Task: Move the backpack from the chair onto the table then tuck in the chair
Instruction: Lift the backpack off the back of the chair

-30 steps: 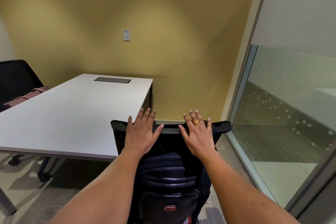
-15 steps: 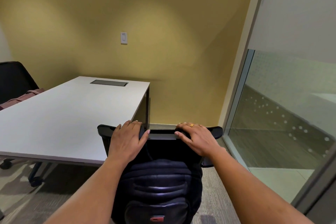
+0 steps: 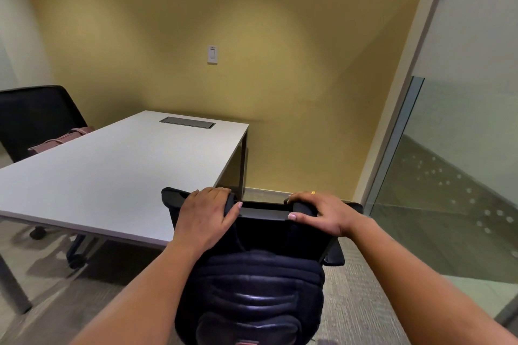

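Black backpack (image 3: 252, 300) resting on the chair (image 3: 263, 214) — not on the table (image 3: 112, 173), just left of the chair. Left hand (image 3: 206, 217) and right hand (image 3: 322, 213) curled over the chair's backrest top edge — both gripping it.

2 chairs (image 3: 263, 221) (image 3: 36, 117), 1 table (image 3: 112, 176), 1 backpack (image 3: 252, 297), 1 pink bag (image 3: 60, 141), 2 hands (image 3: 206, 218) (image 3: 322, 211).

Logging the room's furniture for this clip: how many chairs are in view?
2. One black chair is right in front, both hands gripping its backrest top, the backpack on it. A second black chair sits at the table's far left side. Others may be out of frame.
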A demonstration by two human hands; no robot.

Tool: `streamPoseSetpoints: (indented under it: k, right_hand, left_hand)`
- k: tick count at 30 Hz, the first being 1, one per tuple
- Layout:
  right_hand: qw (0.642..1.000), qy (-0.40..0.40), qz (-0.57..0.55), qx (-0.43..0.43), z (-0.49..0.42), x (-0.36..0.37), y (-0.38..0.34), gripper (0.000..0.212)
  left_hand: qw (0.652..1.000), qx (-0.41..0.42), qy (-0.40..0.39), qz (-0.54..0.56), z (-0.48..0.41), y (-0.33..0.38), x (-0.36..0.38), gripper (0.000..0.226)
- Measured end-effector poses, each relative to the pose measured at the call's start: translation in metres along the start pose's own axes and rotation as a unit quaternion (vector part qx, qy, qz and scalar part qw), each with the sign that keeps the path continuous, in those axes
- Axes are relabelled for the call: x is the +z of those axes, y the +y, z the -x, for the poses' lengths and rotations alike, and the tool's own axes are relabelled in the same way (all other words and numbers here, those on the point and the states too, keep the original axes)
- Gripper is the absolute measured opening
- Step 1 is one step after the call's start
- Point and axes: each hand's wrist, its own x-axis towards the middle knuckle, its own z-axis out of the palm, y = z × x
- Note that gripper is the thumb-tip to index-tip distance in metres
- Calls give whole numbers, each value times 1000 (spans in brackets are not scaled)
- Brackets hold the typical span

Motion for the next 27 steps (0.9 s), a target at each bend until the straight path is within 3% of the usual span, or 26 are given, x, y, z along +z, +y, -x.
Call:
streamPoseSetpoints:
  k: [8, 12, 18, 21, 24, 27]
  right_hand:
    - [983, 146, 108, -7, 8, 16, -4, 64]
    - [963, 223, 150, 30, 8, 24, -9, 52]
    - [937, 272, 194, 99, 9, 29, -14, 53]
    - [958, 231, 158, 60, 9, 22, -9, 41]
    - [994, 84, 72, -8, 14, 4, 4, 40]
    - [997, -32, 38, -59, 18, -15, 18, 53]
  left_hand:
    - [1000, 6, -7, 5, 2, -1, -1, 45]
    - [1000, 6, -6, 8, 3, -1, -1, 44]
    - [1000, 2, -9, -2, 4, 1, -3, 44]
    - [1000, -4, -8, 0, 3, 1, -3, 44]
    - [1000, -5, -9, -27, 7, 5, -2, 48]
    - [999, 5, 7, -47, 18, 12, -1, 53]
